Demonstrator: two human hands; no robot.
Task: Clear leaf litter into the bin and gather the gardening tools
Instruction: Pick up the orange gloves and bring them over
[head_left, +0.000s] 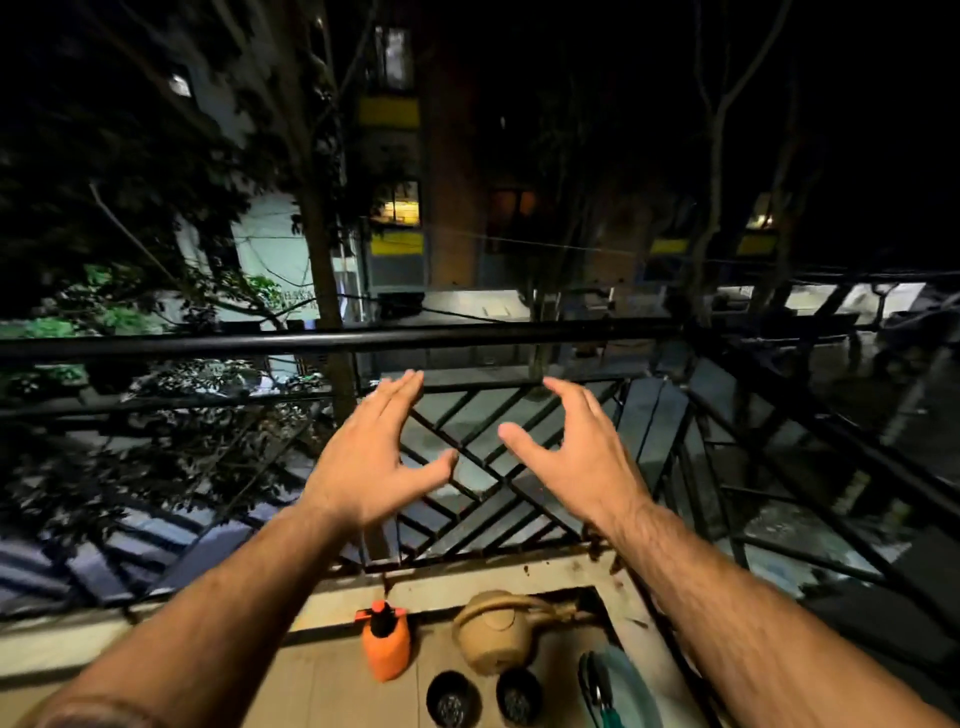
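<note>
Two bare forearms, no sleeves, hairy on the right forearm (737, 587)

Glossy black metal railing (332, 340), matt orange plastic sprayer (385, 644).

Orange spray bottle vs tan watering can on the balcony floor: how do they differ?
Colour: the orange spray bottle is bright orange with a black top; the tan watering can is dull tan all over. Shape: the bottle is narrow and tall, the can squat and rounded, with a spout running right. Place: the bottle stands left of the can, apart from it. Both sit on the floor by the railing, untouched by either hand.
</note>
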